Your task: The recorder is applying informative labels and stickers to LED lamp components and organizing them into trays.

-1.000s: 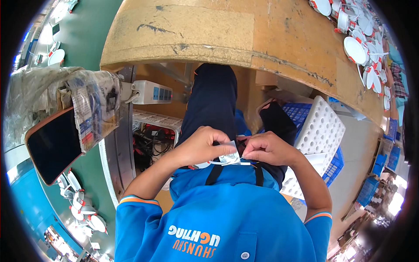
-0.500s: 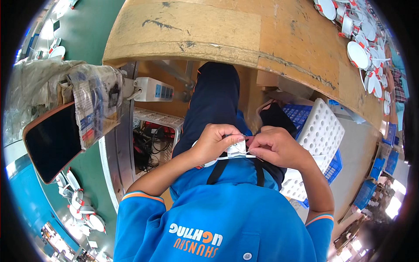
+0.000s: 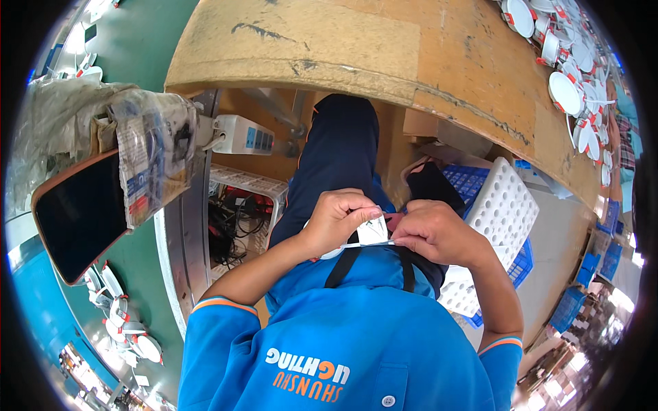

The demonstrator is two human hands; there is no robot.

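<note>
Above my lap, my left hand [image 3: 340,219] pinches the upper edge of a small white label [image 3: 372,231] between thumb and fingers. Just to its right, my right hand [image 3: 433,233] is closed, its thumb and forefinger on the end of a thin white cable [image 3: 367,244] that runs along the label's lower edge. Partly hidden under my left wrist is a round white lamp [image 3: 332,254] resting on my lap. My curled right fingers hide whatever else lies inside them.
A worn wooden table [image 3: 356,51] curves ahead, with many white round downlights [image 3: 565,94] at its right. A phone [image 3: 82,216] and a power strip [image 3: 247,139] are on the left. At right, a white perforated tray [image 3: 506,205] leans on a blue crate [image 3: 466,183].
The label in my left hand has tilted; its face now looks whiter, with less grey print showing. Both hands stay nearly in place, and the view has shifted slightly.
</note>
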